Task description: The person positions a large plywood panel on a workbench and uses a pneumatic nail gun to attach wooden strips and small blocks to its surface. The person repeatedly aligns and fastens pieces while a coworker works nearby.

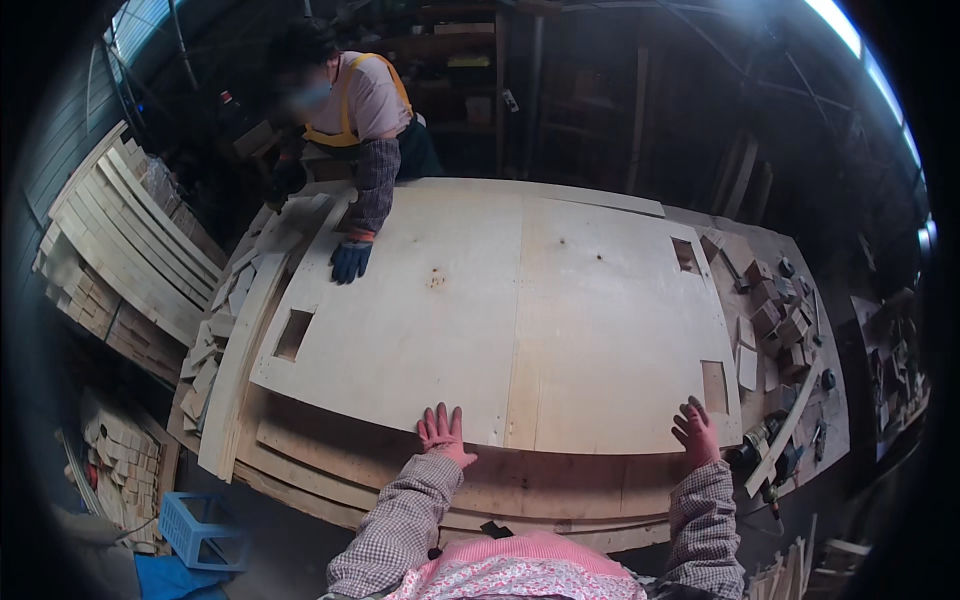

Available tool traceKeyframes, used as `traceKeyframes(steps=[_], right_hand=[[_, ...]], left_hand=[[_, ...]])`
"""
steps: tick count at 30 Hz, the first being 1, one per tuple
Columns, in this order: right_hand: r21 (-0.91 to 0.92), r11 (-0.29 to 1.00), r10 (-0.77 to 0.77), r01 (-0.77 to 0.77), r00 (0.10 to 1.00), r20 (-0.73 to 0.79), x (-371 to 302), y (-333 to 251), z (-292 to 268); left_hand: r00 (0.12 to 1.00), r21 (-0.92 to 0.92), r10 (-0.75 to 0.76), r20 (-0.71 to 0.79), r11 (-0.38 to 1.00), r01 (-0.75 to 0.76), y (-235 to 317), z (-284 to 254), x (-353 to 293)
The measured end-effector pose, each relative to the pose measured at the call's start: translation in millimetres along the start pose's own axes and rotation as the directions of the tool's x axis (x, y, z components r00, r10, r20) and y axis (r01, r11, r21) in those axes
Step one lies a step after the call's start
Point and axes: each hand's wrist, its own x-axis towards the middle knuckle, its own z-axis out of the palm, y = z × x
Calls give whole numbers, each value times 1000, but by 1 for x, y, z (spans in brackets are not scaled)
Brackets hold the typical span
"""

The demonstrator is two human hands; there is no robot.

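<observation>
A broad pale plywood panel lies in front of me, made of two sheets meeting at a seam, with rectangular cutouts near its corners. My left hand, in a pink glove, rests with spread fingers on the panel's near edge, left of the seam. Farther right, my right hand, also pink-gloved, is at the same edge with its fingers stretched out, just below the near right cutout. Neither hand is closed round anything. A co-worker's dark blue glove presses on the panel's far left part.
Across the panel a co-worker leans in. Wood blocks, tools and a cordless drill lie on the table at the right. Long boards and scraps line the left side. A blue plastic stool stands on the floor, lower left.
</observation>
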Motion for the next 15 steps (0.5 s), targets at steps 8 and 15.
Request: traceKeyframes(steps=[8, 15], right_hand=[[740, 347, -35, 576, 797, -603, -34, -15, -93], [784, 264, 193, 562, 765, -614, -61, 39, -79]], left_hand=[[999, 49, 33, -21, 998, -32, -8, 7, -5], [996, 23, 57, -72, 998, -56, -12, 10, -16]])
